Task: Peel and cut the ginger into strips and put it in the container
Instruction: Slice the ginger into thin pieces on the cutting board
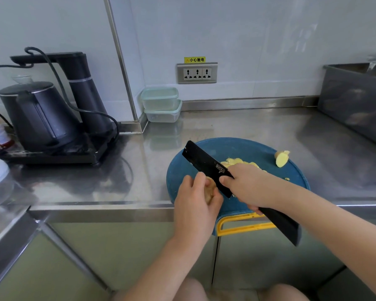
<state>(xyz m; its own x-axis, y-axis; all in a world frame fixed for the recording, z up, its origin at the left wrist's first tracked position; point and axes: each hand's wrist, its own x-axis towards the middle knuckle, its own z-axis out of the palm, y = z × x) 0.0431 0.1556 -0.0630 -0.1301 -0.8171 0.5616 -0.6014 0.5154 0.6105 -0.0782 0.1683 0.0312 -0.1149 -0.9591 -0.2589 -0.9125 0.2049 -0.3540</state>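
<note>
Steel tabletop (96,181): black kettle (41,118) at left, grey bin (354,105) at right, both well apart from the blue cutting board (226,148). Two stacked clear containers (162,105) in the back corner, lids on, seemingly empty. On the board: pale yellow ginger slices (241,162) and a peeled chunk (281,158). Left hand (195,205) grips a tan ginger piece (210,187); right hand (248,187) grips the black knife (206,168), blade just beside it.

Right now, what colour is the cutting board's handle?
Yellow handle, on the blue cutting board, clearest in the head view.
</note>
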